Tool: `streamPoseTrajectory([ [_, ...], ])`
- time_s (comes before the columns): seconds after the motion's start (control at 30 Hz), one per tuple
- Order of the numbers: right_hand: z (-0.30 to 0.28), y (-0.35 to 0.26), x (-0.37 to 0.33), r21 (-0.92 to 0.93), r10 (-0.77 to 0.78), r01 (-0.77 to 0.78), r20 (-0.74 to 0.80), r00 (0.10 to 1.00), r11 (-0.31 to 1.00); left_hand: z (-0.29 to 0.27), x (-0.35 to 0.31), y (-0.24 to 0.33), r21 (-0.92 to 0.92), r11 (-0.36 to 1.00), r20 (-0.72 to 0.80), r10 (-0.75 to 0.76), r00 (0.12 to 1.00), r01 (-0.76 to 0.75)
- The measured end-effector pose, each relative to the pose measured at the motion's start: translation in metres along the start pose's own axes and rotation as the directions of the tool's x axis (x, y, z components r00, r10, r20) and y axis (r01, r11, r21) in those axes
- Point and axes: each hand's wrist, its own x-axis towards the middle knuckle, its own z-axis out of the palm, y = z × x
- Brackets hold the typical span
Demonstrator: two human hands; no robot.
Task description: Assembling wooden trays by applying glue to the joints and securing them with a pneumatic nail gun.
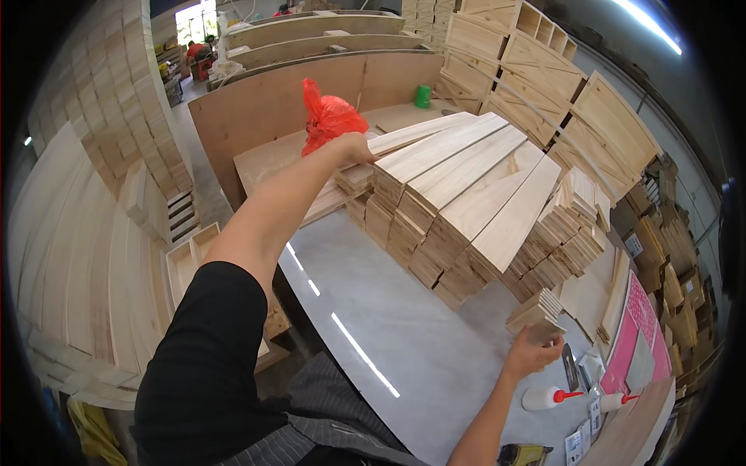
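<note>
Boards (489, 186) lie stacked on the grey table (357, 272). I station the left hand (358, 147) at their left end; I cannot tell its grip. The right hand (535, 356) holds a wood piece (547, 334); light pressure should keep edges flush.

The light is bright and even. Far beyond the right fingers (550, 354), a white tube lamp (649, 25) glows; beyond the left fingers (364, 152), a window (196, 22) is overexposed. Left of the right fingers, the worktop (388, 291) carries glare streaks (365, 355). Outermost edges bend, darkening to black.
</note>
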Motion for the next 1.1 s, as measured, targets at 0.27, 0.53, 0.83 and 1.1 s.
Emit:
streamPoseTrajectory([
  [0.27, -0.126, -0.028, -0.027, 0.493, -0.038, -0.084, 0.233, 0.972, 0.866, -0.043, -0.048, 0.022, -0.048, 0.992, -0.390, -0.124, 0.913, 0.114],
  [0.53, -0.181, -0.019, -0.093, 0.546, 0.016, -0.582, 0.721, 0.693, 0.602, 0.083, -0.230, -0.010, -0.997, -0.080, 0.003, 0.176, 0.984, 0.017],
  [0.83, -0.178, -0.004, -0.119, 0.525, -0.076, -0.424, 0.689, 0.721, 0.738, 0.180, -0.321, 0.092, -0.935, -0.207, 0.259, 0.150, 0.954, 0.286],
  [1.1, -0.202, 0.009, -0.112, 0.462, -0.195, -0.164, 0.633, 0.749, 0.872, 0.213, -0.310, 0.099, -0.818, 0.066, 0.571, 0.211, 0.793, 0.572],
])
